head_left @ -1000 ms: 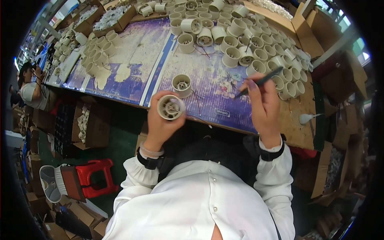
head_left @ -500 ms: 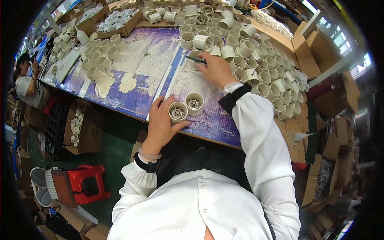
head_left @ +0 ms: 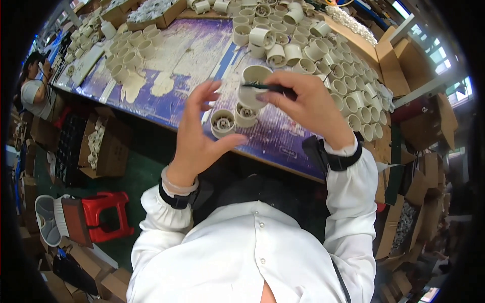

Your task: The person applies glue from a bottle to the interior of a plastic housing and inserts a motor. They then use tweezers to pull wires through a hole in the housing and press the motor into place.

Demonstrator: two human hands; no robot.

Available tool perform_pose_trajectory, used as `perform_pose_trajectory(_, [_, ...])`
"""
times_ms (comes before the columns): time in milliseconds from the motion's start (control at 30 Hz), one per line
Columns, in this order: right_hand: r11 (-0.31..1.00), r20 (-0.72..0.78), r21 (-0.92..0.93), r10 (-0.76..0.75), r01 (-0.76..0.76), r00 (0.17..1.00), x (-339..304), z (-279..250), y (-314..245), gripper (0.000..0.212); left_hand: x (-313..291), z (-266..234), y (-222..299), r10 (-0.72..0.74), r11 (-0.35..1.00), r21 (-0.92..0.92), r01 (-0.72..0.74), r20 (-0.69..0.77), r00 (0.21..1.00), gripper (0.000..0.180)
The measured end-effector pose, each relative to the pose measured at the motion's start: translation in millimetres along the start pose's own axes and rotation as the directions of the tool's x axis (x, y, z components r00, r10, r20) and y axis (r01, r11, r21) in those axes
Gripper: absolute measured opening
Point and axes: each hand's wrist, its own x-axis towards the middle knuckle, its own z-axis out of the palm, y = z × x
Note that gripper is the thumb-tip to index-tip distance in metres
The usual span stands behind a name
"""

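My right hand (head_left: pixel 316 103) grips a cream plastic cylinder (head_left: pixel 249 97) by its side, raised above the table, along with a thin dark pen-like tool (head_left: pixel 268 87) lying across the cylinder. The tool's exact kind does not show. Facing it, my left hand (head_left: pixel 194 136) is open, thumb and fingers spread, holding nothing. Between the hands, two similar cylinders stand upright near the table's front edge: a left one (head_left: pixel 220 132) with round metal-and-plastic fittings visible inside, and a right one (head_left: pixel 246 120) partly hidden by the raised cylinder.
Many cream cylinders (head_left: pixel 348 86) crowd the table's right and far side; a smaller group (head_left: pixel 132 59) stands at left. The worn purple tabletop (head_left: pixel 166 65) has peeling patches. Boxes of grey parts (head_left: pixel 151 16) sit behind. A red stool (head_left: pixel 106 217) stands on the floor; another person (head_left: pixel 35 91) sits far left.
My right hand has come nearer from the far pile, bringing a cylinder along with the dark tool. My left hand has let go of the left standing cylinder and lifted, fingers spread.
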Motion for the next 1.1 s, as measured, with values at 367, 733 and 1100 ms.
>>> perform_pose_trajectory(367, [0.826,-0.538,0.545,0.213,0.143,0.816,-84,10,-14,0.015,-13,33,8,-0.371,0.404,-0.739,0.540,0.407,0.835,0.044])
perform_pose_trajectory(733, [0.763,-0.416,0.647,0.330,0.021,0.847,-115,41,6,0.013,-16,49,22,-0.314,-0.216,-0.757,0.616,0.652,0.690,0.044])
perform_pose_trajectory(1100, [0.928,-0.483,0.366,0.127,0.069,0.866,-112,58,-3,0.012,-21,55,17,-0.304,-0.217,-0.768,0.602,0.639,0.706,0.041])
